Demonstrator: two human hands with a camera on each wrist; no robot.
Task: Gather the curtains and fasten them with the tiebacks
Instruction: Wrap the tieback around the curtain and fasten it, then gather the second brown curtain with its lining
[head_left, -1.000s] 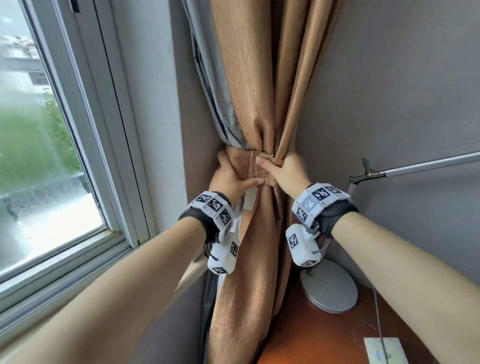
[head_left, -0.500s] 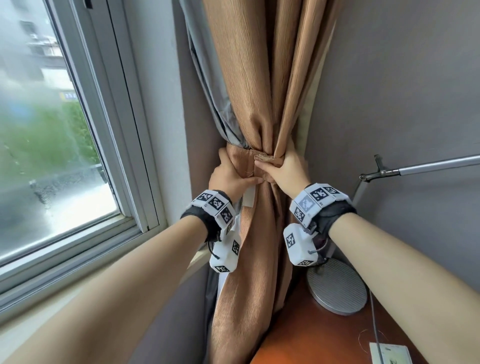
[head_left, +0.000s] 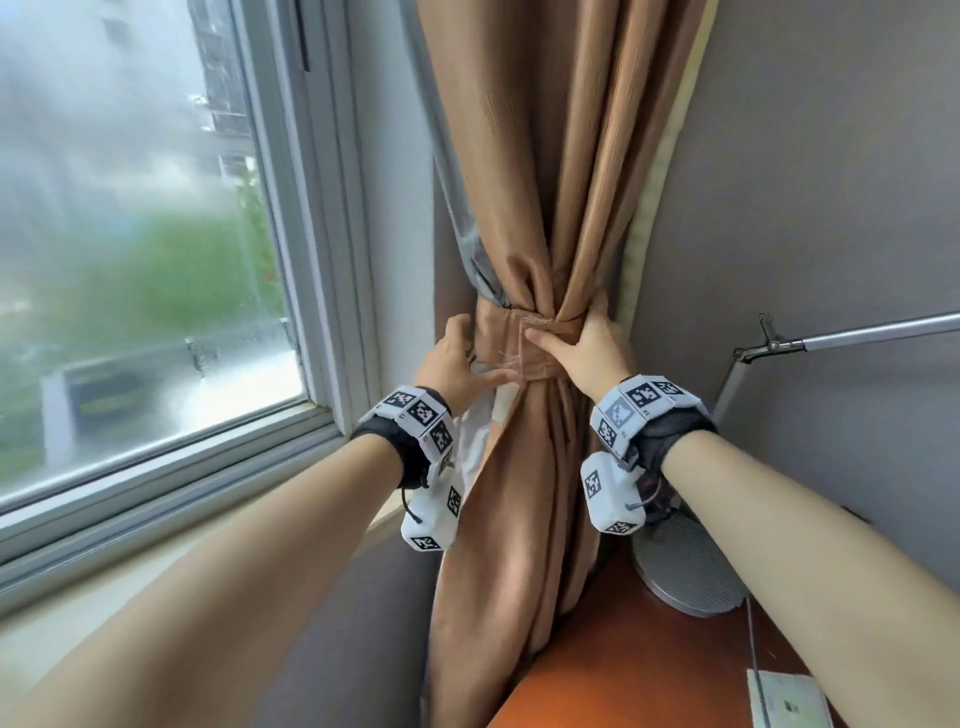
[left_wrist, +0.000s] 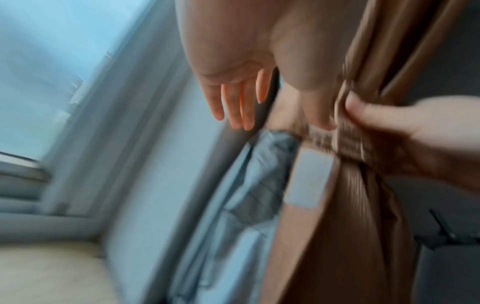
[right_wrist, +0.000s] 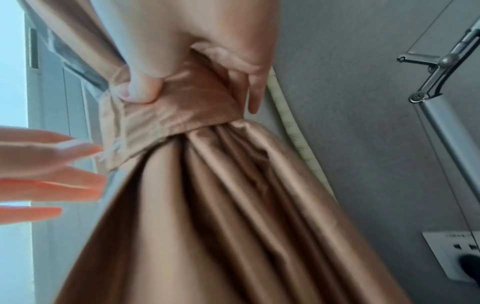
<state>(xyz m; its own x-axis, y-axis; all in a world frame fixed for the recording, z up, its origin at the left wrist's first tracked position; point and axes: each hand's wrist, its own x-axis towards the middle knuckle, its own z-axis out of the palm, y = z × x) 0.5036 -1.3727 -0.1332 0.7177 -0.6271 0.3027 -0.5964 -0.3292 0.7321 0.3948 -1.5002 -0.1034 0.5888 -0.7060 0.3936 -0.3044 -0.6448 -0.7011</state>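
The curtain, tan ribbed fabric with a grey lining, hangs in the centre of the head view and is cinched to a narrow waist mid-frame. The tieback, a flat band of the same tan cloth with a frayed end, wraps that waist.

The right hand grips the band: the thumb presses its front seam and the fingers curl round behind the bundle, likely holding the overlap shut so the fastening takes. The right wrist view shows the thumb dug into the band at upper left.

The left hand sits just left of the band, fingers straight and spread. The left wrist view shows them loose beside the fabric, and whether the fingertips touch the frayed end is unclear. This view is blurred.

A pale rectangular patch shows on the fabric below the band, possibly a hook-and-loop pad.

The window frame fills the left and is smooth white. At lower right a metal lamp base stands on a reddish wooden desk.
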